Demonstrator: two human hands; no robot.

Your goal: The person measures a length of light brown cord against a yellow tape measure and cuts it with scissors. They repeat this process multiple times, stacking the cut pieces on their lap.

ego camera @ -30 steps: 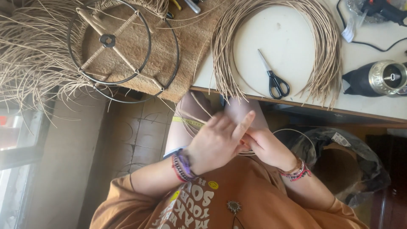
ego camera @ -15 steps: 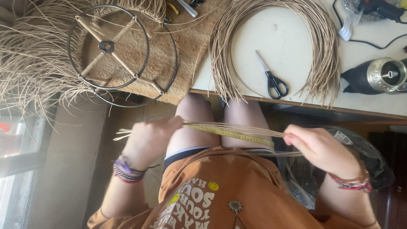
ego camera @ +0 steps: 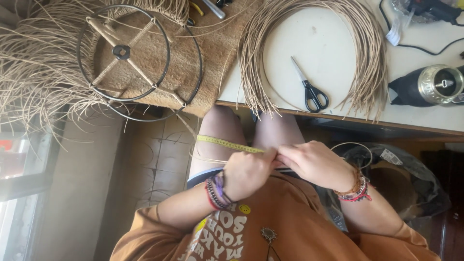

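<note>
Over the lap, at six o'clock, the left hand point(ego camera: 247, 173) and right hand point(ego camera: 314, 164) closed together, pinching straw strands point(ego camera: 208, 159) beside a yellow tape measure point(ego camera: 227, 143); measuring seemed underway, needing steady tension.

1. Bright, even daylight overall; strongest at the left edge, where the window point(ego camera: 14, 164) is blown out to pale white.
2. Sunlit white table point(ego camera: 425, 113) near overexposure, with soft short shadows under the scissors point(ego camera: 309, 89) and reed coil point(ego camera: 314, 53).
3. Dim beneath the table; right lower corner sunk in deep shadow.
4. Small glare spots on the metal lid point(ego camera: 441, 84).
5. Sharp in the centre; slight softness on both hands point(ego camera: 251, 171).
6. Mild wide-angle bending toward the edges.
</note>
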